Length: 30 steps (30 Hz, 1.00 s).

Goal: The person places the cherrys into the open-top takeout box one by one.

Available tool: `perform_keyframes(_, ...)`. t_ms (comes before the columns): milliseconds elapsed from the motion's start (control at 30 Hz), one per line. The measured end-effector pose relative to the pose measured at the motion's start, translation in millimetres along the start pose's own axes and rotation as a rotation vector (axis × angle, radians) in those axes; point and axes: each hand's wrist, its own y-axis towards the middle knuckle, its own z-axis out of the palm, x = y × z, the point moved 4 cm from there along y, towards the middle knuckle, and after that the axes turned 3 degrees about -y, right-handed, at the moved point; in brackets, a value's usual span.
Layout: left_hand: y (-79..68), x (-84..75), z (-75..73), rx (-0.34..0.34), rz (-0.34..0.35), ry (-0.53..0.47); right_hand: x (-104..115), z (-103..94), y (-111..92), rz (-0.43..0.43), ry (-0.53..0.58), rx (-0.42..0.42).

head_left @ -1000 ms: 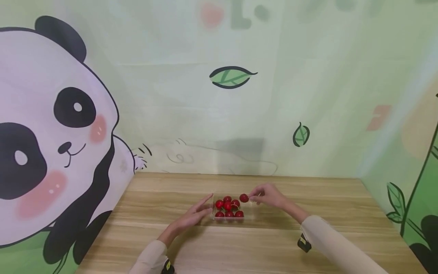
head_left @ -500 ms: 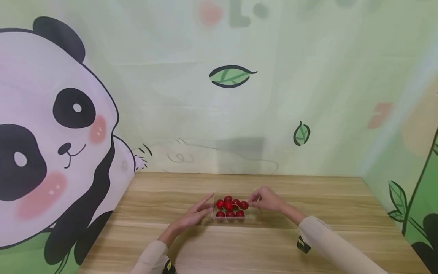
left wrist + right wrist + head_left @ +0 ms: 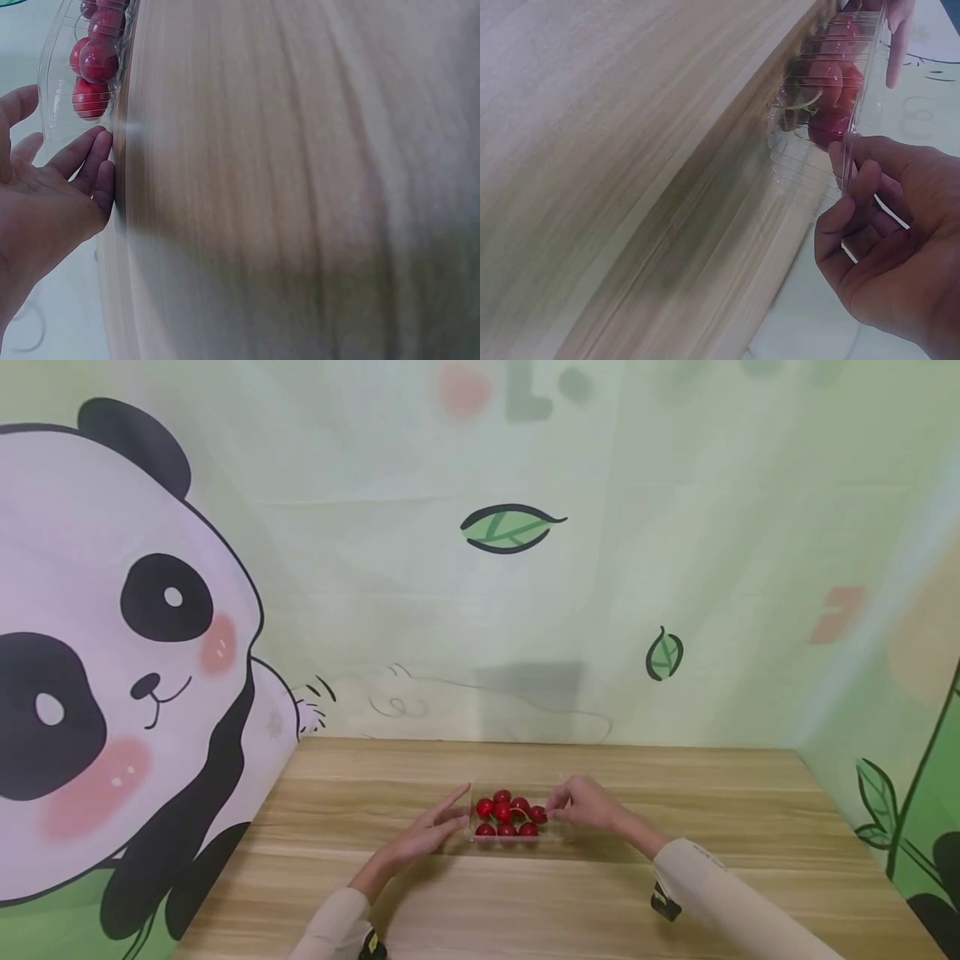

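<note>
Several red cherries with greenish stems lie in a clear plastic box (image 3: 517, 839) on the wooden table. At the box's left end is my left hand (image 3: 429, 831), fingers extended along the wall; the left wrist view shows its fingertips close to the clear end of the box (image 3: 56, 90). My right hand (image 3: 588, 802) reaches over the right end, fingers bent, and pinches the rightmost cherry (image 3: 537, 814) low inside the box. In the right wrist view, the fingertips of the right hand (image 3: 900, 225) meet this dark cherry (image 3: 829, 129) behind the clear wall, which partly hides the grip.
The wooden table (image 3: 480, 902) extends around the box on all sides. Behind it hangs a pale green backdrop (image 3: 375, 568) with a painted panda (image 3: 135, 652) and leaves. Dark devices are strapped at both wrists, such as the right wrist device (image 3: 665, 903).
My right hand has lowered a cherry from above the box's right side down beside the other cherries. The left hand has stayed at the left end.
</note>
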Motion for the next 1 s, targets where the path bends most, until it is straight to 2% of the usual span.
perform_keyframes(300, 1.2, -0.3, 1.5, 0.009, 0.0, -0.003, -6.6, 3.5, -1.5, -0.01, -0.042, -0.008)
perform_keyframes(500, 3.6, 0.7, 1.3, 0.013, 0.005, -0.001, -3.1, -4.3, -7.7, -0.015, 0.048, -0.027)
perform_keyframes(633, 4.1, 0.8, 0.4, 0.015, 0.003, -0.001, 0.5, -10.8, -14.5, -0.025, 0.1, -0.075)
perform_keyframes(867, 4.6, 1.8, 0.5, 0.019, -0.004, -0.008, -6.0, -17.7, -28.2, 0.007, 0.229, -0.132)
perform_keyframes(1000, 3.9, 3.6, 0.7, 0.007, -0.021, -0.009, -12.1, -19.8, -36.6, -0.016, 0.228, -0.165)
